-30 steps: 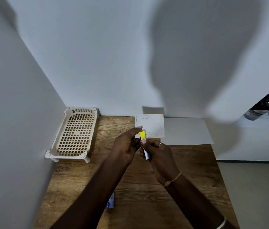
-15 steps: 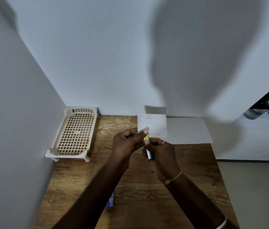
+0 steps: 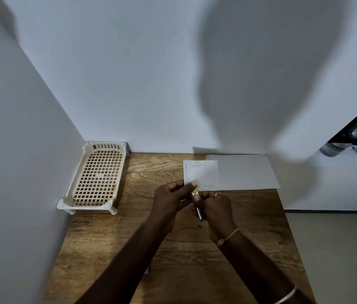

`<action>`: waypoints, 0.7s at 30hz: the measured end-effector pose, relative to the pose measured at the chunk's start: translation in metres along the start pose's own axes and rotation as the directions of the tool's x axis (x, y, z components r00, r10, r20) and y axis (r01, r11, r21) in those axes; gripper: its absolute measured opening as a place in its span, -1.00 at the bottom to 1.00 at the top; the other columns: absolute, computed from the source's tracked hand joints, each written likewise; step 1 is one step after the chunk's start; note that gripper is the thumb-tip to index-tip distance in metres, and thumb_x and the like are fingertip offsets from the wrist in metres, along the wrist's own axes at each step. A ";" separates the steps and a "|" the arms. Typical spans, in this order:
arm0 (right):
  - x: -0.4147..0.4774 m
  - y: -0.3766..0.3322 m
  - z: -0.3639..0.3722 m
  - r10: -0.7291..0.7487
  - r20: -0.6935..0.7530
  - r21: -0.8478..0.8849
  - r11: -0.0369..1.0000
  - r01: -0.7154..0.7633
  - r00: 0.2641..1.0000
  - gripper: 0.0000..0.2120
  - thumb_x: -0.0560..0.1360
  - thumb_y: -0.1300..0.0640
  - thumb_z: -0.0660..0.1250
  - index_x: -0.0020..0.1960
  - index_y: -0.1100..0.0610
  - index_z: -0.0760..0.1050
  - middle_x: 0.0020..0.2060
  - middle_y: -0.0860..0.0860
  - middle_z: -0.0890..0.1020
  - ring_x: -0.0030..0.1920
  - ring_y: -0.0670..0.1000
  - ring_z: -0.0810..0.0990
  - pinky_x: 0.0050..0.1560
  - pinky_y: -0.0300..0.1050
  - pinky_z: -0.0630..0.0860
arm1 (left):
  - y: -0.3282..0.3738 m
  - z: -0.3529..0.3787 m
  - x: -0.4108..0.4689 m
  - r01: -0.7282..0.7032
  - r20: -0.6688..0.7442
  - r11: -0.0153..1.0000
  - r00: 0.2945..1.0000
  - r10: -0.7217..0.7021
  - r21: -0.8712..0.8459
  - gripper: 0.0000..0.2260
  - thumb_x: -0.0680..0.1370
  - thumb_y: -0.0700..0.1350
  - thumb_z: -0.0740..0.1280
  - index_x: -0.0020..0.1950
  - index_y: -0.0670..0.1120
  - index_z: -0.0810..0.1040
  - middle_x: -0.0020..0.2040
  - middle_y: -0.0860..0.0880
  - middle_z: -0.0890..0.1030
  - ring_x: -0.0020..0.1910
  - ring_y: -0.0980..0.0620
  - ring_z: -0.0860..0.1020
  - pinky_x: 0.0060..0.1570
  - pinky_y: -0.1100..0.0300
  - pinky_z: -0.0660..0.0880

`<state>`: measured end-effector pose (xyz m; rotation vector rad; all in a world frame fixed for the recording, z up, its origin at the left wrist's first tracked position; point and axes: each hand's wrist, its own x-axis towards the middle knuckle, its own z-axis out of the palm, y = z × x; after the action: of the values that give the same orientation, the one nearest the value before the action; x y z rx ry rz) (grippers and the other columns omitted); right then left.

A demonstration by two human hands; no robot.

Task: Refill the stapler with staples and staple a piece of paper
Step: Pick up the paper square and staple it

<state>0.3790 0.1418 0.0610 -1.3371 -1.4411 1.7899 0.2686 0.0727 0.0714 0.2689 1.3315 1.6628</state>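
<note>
We are pinching the small paper [image 3: 201,172] with our left hand [image 3: 173,198] and gripping the yellow-tipped stapler [image 3: 194,191] in our curled right hand [image 3: 214,207], at the paper's 6 o'clock edge, above the bench [image 3: 118,238]; a basket [image 3: 97,176] is lying at 10 o'clock.

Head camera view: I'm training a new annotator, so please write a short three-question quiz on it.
1. True or false: the cream perforated plastic tray stands on the brown wooden table, by the left wall.
2. Fill in: the left hand pinches the small white ___.
3. The small yellow-tipped metal stapler is gripped by: A the left hand; B the right hand; C neither.
Key: 1 true; 2 paper; 3 B.
</note>
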 end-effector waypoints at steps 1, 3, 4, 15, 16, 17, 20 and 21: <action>0.001 -0.002 -0.001 -0.004 -0.004 0.000 1.000 0.004 1.000 -0.84 0.47 0.31 0.44 -0.26 0.16 0.71 -0.41 0.16 0.68 -0.43 0.03 0.63 -0.41 -0.14 0.54 | 0.002 0.000 0.001 0.013 0.005 1.000 1.000 -0.013 0.000 -0.75 0.47 -0.09 0.56 0.09 -0.18 0.73 0.06 -0.22 0.73 0.09 -0.20 0.71 0.04 0.05 0.65; 0.003 -0.006 -0.002 -0.005 -0.017 0.021 1.000 0.005 1.000 -0.85 0.48 0.31 0.45 -0.24 0.16 0.71 -0.39 0.15 0.70 -0.41 0.03 0.65 -0.40 -0.15 0.55 | 0.008 0.003 0.002 0.032 -0.006 0.999 0.999 -0.032 0.001 -0.74 0.49 -0.05 0.55 0.09 -0.18 0.73 0.05 -0.22 0.74 0.08 -0.18 0.71 0.08 0.03 0.65; 0.004 -0.008 -0.002 -0.003 -0.021 0.037 0.999 0.004 1.000 -0.84 0.48 0.32 0.45 -0.23 0.15 0.71 -0.38 0.14 0.70 -0.41 0.03 0.65 -0.39 -0.15 0.56 | 0.009 0.004 0.003 0.029 -0.018 0.999 0.999 -0.029 0.016 -0.75 0.50 -0.05 0.54 0.07 -0.19 0.73 0.04 -0.22 0.74 0.08 -0.19 0.71 0.08 0.04 0.65; -0.006 -0.023 0.002 -0.034 0.105 0.124 0.992 0.021 0.994 -0.86 0.58 0.16 0.39 0.06 0.19 0.69 -0.22 0.08 0.73 -0.26 -0.02 0.67 -0.09 0.00 0.65 | 0.019 0.005 0.010 0.001 -0.122 0.998 0.993 -0.008 -0.058 -0.87 0.50 -0.16 0.53 -0.03 -0.21 0.75 -0.02 -0.26 0.74 -0.13 -0.11 0.72 -0.07 0.09 0.66; -0.006 -0.023 0.002 -0.036 0.110 0.126 0.992 0.022 0.993 -0.85 0.59 0.16 0.38 0.07 0.20 0.68 -0.21 0.09 0.73 -0.25 -0.01 0.67 -0.06 0.02 0.65 | 0.020 0.006 0.010 -0.003 -0.119 0.998 0.993 -0.003 -0.056 -0.87 0.50 -0.15 0.53 -0.03 -0.20 0.76 -0.02 -0.26 0.74 -0.12 -0.11 0.73 -0.07 0.09 0.66; -0.006 -0.024 0.002 -0.037 0.113 0.126 0.992 0.022 0.993 -0.83 0.59 0.15 0.38 0.08 0.21 0.68 -0.21 0.09 0.72 -0.25 -0.01 0.67 -0.05 0.03 0.64 | 0.020 0.006 0.010 -0.005 -0.118 0.998 0.993 -0.001 -0.057 -0.88 0.50 -0.15 0.53 -0.03 -0.19 0.76 -0.02 -0.25 0.74 -0.12 -0.12 0.73 -0.07 0.09 0.66; -0.005 -0.025 0.002 -0.030 0.115 0.140 0.990 0.014 0.993 -0.83 0.60 0.15 0.37 0.06 0.23 0.67 -0.25 0.10 0.70 -0.26 0.01 0.64 -0.06 0.03 0.60 | 0.021 0.007 0.011 -0.003 -0.120 0.997 0.993 -0.006 -0.075 -0.87 0.49 -0.15 0.54 -0.04 -0.20 0.75 -0.02 -0.26 0.74 -0.11 -0.13 0.73 -0.06 0.08 0.66; -0.005 -0.025 0.002 -0.028 0.115 0.145 0.989 0.011 0.993 -0.83 0.60 0.16 0.36 0.05 0.24 0.67 -0.25 0.10 0.69 -0.26 0.01 0.63 -0.06 0.03 0.59 | 0.021 0.007 0.011 -0.001 -0.121 0.996 0.993 -0.009 -0.084 -0.86 0.49 -0.15 0.54 -0.04 -0.22 0.75 -0.02 -0.26 0.74 -0.11 -0.14 0.73 -0.05 0.07 0.66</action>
<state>0.3741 0.1452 0.0862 -1.1592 -1.3505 1.9474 0.2562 0.0865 0.0877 0.1171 1.3458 1.7507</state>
